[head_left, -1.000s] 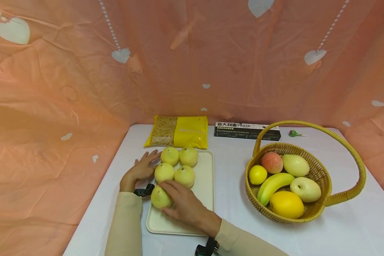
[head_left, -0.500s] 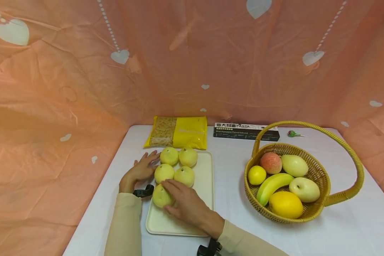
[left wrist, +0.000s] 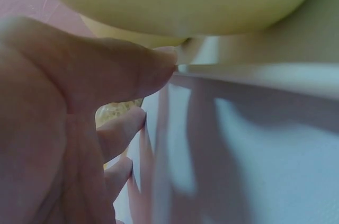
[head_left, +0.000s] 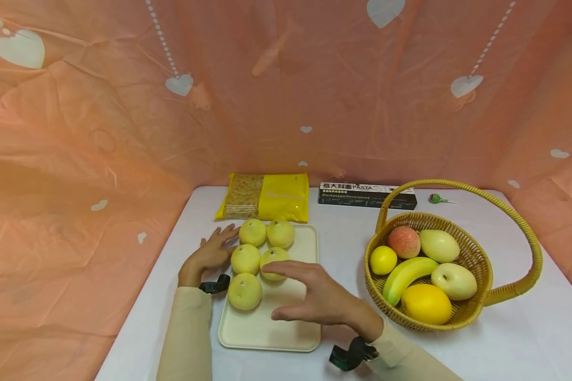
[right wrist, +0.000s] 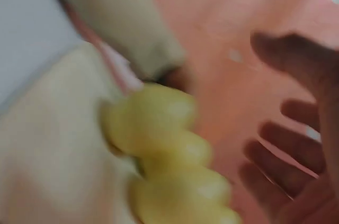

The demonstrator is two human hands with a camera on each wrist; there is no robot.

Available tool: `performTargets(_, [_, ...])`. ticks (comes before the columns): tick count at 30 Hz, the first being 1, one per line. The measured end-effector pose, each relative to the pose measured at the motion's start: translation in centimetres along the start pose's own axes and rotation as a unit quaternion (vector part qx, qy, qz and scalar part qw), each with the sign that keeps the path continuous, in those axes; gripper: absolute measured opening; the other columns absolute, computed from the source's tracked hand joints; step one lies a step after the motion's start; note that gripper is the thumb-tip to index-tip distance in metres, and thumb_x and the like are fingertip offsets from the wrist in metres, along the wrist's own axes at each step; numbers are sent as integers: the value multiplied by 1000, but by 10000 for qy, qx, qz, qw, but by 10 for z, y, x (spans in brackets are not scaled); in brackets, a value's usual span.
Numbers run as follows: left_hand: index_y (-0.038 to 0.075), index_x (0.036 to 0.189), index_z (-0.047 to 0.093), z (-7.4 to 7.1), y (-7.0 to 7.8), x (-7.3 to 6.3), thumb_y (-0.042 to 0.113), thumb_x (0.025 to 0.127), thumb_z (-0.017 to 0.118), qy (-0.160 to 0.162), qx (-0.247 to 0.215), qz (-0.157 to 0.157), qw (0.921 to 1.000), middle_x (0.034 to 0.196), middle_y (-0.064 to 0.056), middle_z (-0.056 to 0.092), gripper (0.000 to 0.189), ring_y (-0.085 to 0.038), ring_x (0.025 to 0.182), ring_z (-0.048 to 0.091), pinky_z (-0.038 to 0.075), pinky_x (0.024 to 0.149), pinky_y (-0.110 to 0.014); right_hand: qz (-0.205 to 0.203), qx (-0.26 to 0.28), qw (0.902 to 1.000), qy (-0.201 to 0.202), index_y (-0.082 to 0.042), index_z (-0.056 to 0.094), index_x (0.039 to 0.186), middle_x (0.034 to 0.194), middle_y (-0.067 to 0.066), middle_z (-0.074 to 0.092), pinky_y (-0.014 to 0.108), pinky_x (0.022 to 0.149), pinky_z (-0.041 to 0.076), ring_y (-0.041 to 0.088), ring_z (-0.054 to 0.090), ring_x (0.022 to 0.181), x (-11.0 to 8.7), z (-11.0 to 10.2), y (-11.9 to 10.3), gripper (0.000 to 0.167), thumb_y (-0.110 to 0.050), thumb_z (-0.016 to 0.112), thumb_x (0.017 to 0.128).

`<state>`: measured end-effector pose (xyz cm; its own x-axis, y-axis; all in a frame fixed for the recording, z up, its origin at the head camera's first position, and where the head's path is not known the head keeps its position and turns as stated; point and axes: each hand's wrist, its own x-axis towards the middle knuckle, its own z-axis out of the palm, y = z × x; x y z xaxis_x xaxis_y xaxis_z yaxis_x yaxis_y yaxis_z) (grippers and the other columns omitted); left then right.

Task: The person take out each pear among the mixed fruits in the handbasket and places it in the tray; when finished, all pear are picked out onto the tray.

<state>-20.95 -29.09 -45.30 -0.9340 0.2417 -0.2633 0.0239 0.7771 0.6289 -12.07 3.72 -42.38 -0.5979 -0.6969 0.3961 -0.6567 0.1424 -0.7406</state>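
Note:
Several round pale-yellow fruits (head_left: 246,291) lie on a cream rectangular tray (head_left: 286,333), two columns at the back and one fruit alone at the front left. My left hand (head_left: 212,252) rests at the tray's left edge with its fingers spread; in the left wrist view its thumb (left wrist: 143,70) is right at the rim, below a fruit. My right hand (head_left: 316,296) hovers over the tray's right side, thumb and fingers wide apart and nothing between them. The right wrist view, blurred, shows its spread fingers (right wrist: 286,150) beside the row of fruits.
A wicker basket (head_left: 489,270) with a tall handle stands on the right, holding a peach, a banana, a lemon and other fruits. Behind the tray lie a yellow pasta bag (head_left: 283,196), a black pasta box (head_left: 367,197) and a small lollipop (head_left: 436,198).
My right hand has let go of the front left fruit and moved right, its fingers opening. That fruit sits slightly further right on the tray. My left hand has stayed in place.

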Motion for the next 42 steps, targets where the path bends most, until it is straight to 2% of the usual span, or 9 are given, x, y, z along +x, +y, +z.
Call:
performTargets(4, [15,172,38,-1,-1,0,24,110,52,15,-50,-35,10000,184,-18,16,64,-47,171,-6,-14,127,-79,326,211,9992,71,-21,65,154,154,0,67,40,117,55,20,65,141,-24,-49,-5,73,-22,95,88])
performTargets(10, [12,172,37,-3,1,-1,21,111,52,-1,-117,-73,9999,183,-21,15,63,-48,170,-6,-15,126,-80,769,-529,9951,315,-17,66,152,151,1,70,25,116,51,11,66,138,-70,-116,-8,74,-17,97,85])
performTargets(18, [13,172,36,-2,2,1,22,112,53,-41,3,-74,10000,183,-20,16,63,-49,170,-5,-13,125,-82,1416,-1969,9677,688,-25,71,147,141,-7,75,5,104,44,-6,63,126,-126,-174,-16,76,-21,102,77])
performTargets(22, [13,172,37,-2,1,2,22,111,53,-25,29,-90,10000,183,-20,16,63,-50,170,-5,-12,125,-82,1743,-2656,9460,646,-32,72,144,138,-13,74,10,98,48,-11,57,124,-142,-188,-16,76,-32,104,74])
performTargets(25, [14,172,37,-1,1,2,22,112,53,-17,15,-102,9999,184,-20,15,63,-49,170,-5,-13,125,-82,2089,-2965,9308,449,-35,72,143,136,-13,75,18,95,54,-3,62,120,-147,-193,-17,74,-40,102,75])
performTargets(30, [15,173,36,-1,3,1,22,113,52,-26,21,-101,9999,184,-19,15,63,-49,170,-6,-14,125,-81,2559,-3171,9132,-6,-22,73,142,134,2,78,47,98,59,25,70,118,-147,-197,-17,73,-38,102,76])
performTargets(34, [14,172,36,-1,2,2,22,113,52,-24,51,-64,10000,183,-20,16,62,-50,169,-6,-14,125,-82,2874,-3280,8996,-251,-11,74,138,131,13,78,64,98,57,36,71,117,-145,-196,-15,70,-29,100,76])
performTargets(39, [14,172,37,1,2,2,23,113,52,-19,102,22,9999,183,-21,17,61,-51,169,-5,-13,124,-83,3010,-3532,8851,-348,-1,75,132,126,22,77,68,94,58,44,71,113,-145,-196,-10,67,-24,99,73])
performTargets(42, [14,172,37,1,1,3,23,113,51,-4,90,49,9999,183,-21,17,61,-51,169,-5,-13,125,-83,3109,-3678,8752,-455,3,76,126,117,20,78,63,89,60,39,72,103,-145,-197,-7,64,-19,99,70])
